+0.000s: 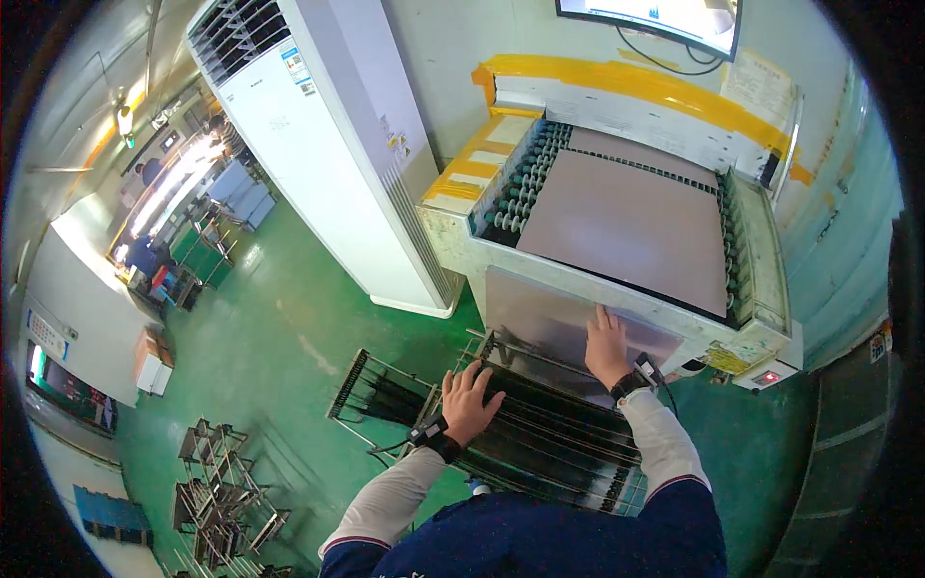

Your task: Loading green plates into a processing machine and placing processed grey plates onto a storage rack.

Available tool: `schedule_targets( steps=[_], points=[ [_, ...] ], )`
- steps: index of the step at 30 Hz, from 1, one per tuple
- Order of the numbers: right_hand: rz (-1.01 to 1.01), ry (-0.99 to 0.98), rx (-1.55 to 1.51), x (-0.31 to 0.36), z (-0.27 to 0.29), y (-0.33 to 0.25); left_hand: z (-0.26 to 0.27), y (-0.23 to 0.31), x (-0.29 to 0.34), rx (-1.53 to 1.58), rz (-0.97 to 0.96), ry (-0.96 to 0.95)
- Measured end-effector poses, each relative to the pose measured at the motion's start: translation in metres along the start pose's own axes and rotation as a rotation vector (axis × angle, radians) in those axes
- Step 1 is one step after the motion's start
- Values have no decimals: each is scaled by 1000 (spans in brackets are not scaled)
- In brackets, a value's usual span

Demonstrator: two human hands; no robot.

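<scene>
A flat, metallic grey-pink panel (540, 313) stands tilted just right of the frame's centre, close against the front of the roller conveyor machine (451, 236), its lower part reaching down to a slotted metal rack (549, 433). The right hand (607, 352) is at this panel, fingers extended and fingertips at its upper edge; whether the thumb pinches the sheet I cannot tell. The left hand (469, 400) is open, fingers spread, over the upper left part of the rack; contact with it is unclear. Each wrist wears a black strap (631, 384) with a small device and cable.

The rack spreads across the lower centre, lined with dark, closely spaced rows, and a smaller slotted frame (385, 397) stands just to its left. Above the tilted panel, a broad panel of similar colour (626, 226) lies on the machine's green rollers (525, 188), with another sheet (641, 154) behind it. Yellow tape (636, 79) covers the machine's back edge.

A monitor (655, 21) hangs at the upper right. A tall white floor-standing air conditioner (308, 144) rises left of the machine. On the green floor (289, 337), more metal racks (220, 496) are gathered at the lower left, while a person in blue (145, 255) is far off at the upper left.
</scene>
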State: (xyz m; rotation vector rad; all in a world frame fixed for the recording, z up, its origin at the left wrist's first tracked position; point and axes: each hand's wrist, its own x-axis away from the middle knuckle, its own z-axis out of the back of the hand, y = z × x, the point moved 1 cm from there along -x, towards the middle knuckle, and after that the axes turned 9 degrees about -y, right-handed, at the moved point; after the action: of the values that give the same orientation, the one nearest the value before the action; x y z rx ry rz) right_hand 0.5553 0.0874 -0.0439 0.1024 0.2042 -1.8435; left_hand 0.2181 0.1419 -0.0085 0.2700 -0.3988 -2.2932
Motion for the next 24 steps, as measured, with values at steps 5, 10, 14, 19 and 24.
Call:
schedule_targets(
  steps=[5, 10, 14, 19, 24],
  points=[
    [66, 105, 5, 9, 3, -5, -2, 0, -1, -3, 3, 5],
    [-73, -39, -236, -8, 11, -2, -3, -1, -1, -13, -4, 30],
    [-49, 44, -294, -20, -6, 3, -3, -1, 3, 8, -14, 37],
    [-92, -98, -212, -34, -33, 19, -5, -2, 1, -23, -25, 66],
    [-124, -90, -215, -35, -40, 23, -6, -3, 1, -19, -11, 16]
  ],
)
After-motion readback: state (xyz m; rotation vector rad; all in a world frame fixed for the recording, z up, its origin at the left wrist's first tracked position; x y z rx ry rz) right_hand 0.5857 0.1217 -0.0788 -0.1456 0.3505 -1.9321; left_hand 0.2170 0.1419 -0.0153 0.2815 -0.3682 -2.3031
